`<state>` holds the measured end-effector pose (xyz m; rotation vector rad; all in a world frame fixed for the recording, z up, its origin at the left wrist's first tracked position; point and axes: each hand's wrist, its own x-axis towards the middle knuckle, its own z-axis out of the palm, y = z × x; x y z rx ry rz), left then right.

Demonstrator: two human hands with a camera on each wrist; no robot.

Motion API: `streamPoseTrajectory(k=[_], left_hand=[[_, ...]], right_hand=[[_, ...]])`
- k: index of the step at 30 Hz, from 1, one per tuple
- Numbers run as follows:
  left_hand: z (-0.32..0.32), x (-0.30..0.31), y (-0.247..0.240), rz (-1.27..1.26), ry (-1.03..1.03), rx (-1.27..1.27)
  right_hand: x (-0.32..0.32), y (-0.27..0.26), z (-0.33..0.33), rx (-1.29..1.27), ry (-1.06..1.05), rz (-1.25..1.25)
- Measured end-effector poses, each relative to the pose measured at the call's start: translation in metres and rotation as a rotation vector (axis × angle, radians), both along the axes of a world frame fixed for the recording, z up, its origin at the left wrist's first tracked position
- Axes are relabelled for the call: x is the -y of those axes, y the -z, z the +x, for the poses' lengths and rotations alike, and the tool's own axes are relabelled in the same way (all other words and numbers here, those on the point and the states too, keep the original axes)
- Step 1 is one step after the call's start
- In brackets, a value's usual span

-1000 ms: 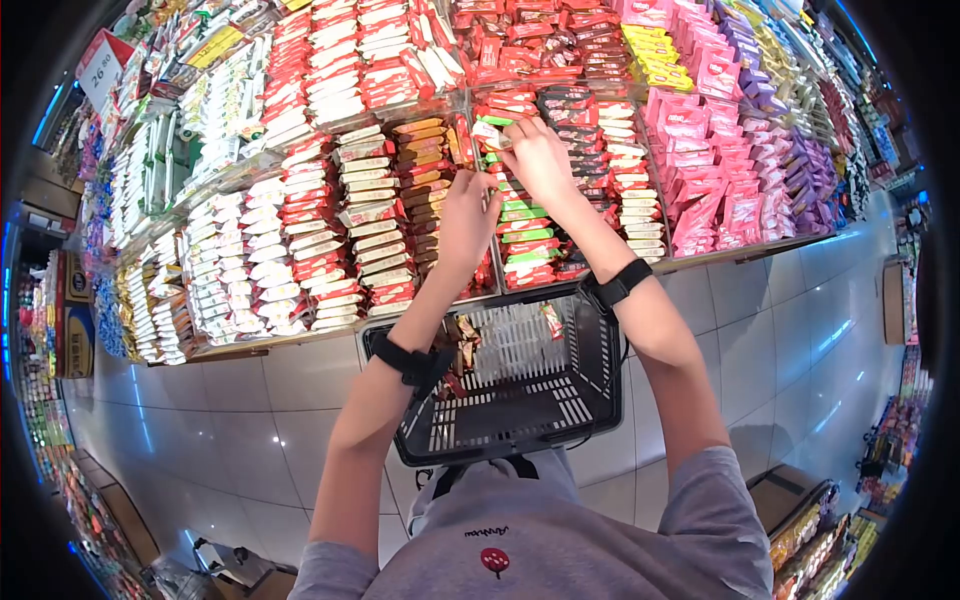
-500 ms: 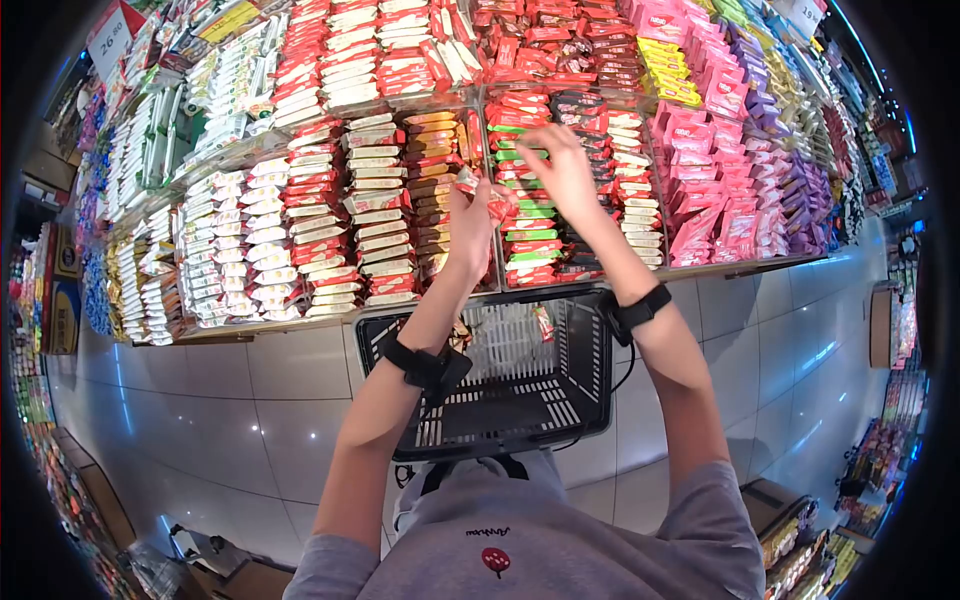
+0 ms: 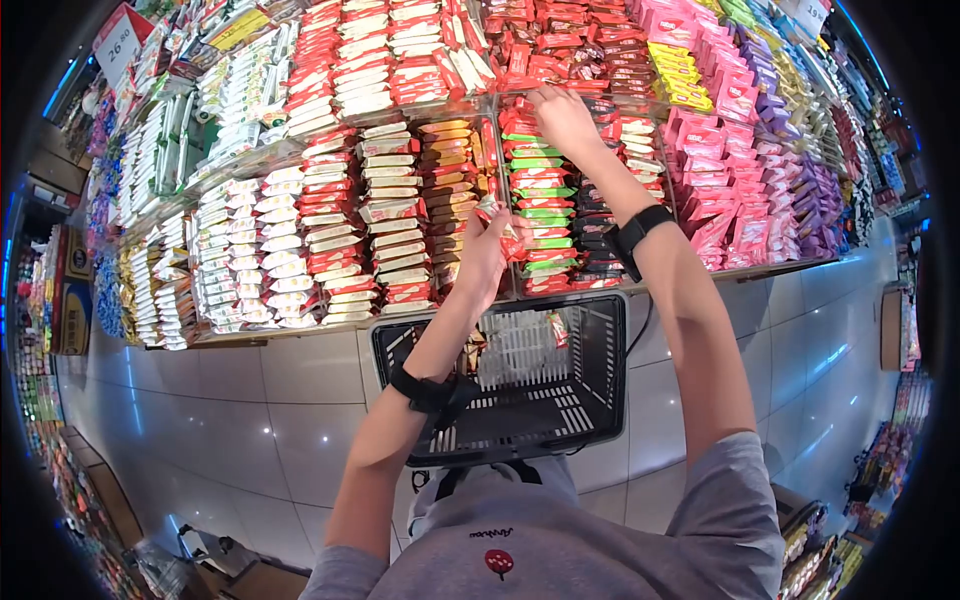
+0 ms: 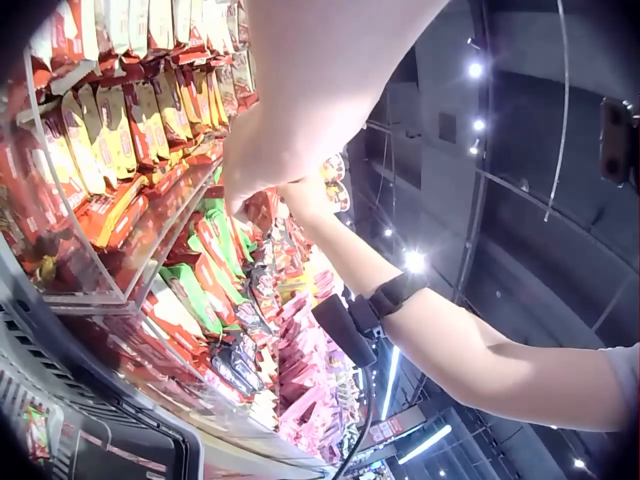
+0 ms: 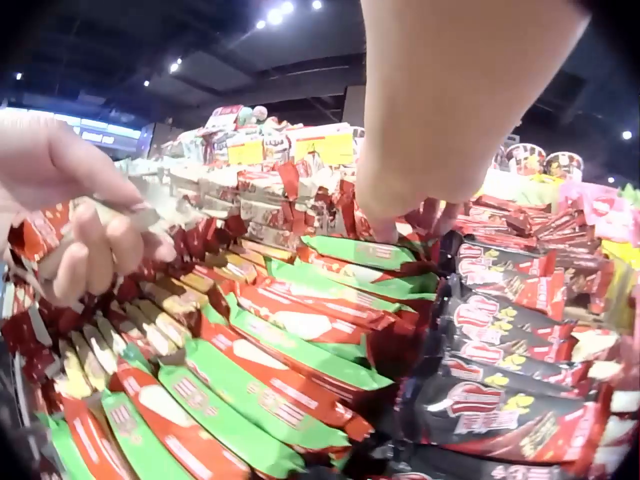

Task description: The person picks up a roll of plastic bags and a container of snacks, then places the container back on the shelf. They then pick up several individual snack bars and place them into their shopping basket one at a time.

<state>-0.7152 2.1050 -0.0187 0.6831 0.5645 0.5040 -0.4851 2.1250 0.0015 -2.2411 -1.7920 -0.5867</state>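
In the head view my left hand (image 3: 484, 258) holds a red-and-white wrapped snack bar (image 3: 513, 242) over the boundary between two compartments. The right wrist view shows the left fingers curled round that wrapper at the left edge. My right hand (image 3: 566, 120) reaches to the back of the row of red and green snack bars (image 5: 270, 375). Its fingers point down among the packets there, and the fingertips are partly hidden, so I cannot tell whether they pinch one. Dark-wrapped bars (image 5: 500, 400) lie right beside that row.
A black shopping basket (image 3: 500, 452) with a few wrapped snacks inside hangs below the display edge. Clear dividers (image 4: 160, 245) separate the compartments. Pink packets (image 3: 705, 190) fill the right side, white-wrapped ones (image 3: 275, 235) the left. A price sign (image 3: 120, 45) stands at the back left.
Both hands were close together at the row; they have since parted. The left hand drew back toward me with the snack bar, and the right hand reached farther to the compartment's back.
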Motion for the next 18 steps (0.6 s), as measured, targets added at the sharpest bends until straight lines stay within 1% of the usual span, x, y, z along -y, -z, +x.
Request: streamPoseTrajectory(k=[2,6,7,10,11,14,16,18], left_hand=[[-0.003,-0.001,0.003,-0.016,-0.014,0.020],[-0.009,-0.001,0.006,-0.055,-0.034,0.024],[-0.010,0.000,0.010,-0.057,-0.034,0.032],[-0.011,0.005,0.007,-0.066,-0.035,-0.015],[-0.012,0.006,0.009,-0.055,-0.040,-0.008],[-0.013,0.005,0.014,-0.049,-0.038,0.027],[-0.014,0.005,0.010,-0.039,-0.042,0.068],[-0.013,0.004,0.016,-0.056,-0.046,0.064]], right_hand=[[0.004,-0.004,-0.003,-0.001,0.001,0.070],[0.018,-0.002,-0.019,0.065,-0.093,0.063],[0.020,0.000,-0.022,-0.017,-0.046,-0.038],[0.023,0.010,-0.021,-0.027,-0.117,0.064],[0.024,0.011,-0.020,0.036,-0.151,0.075],[0.028,0.001,-0.024,0.086,-0.156,0.044],[0.028,0.001,-0.027,0.057,-0.132,0.013],[0.029,0.001,-0.029,-0.007,-0.145,0.050]])
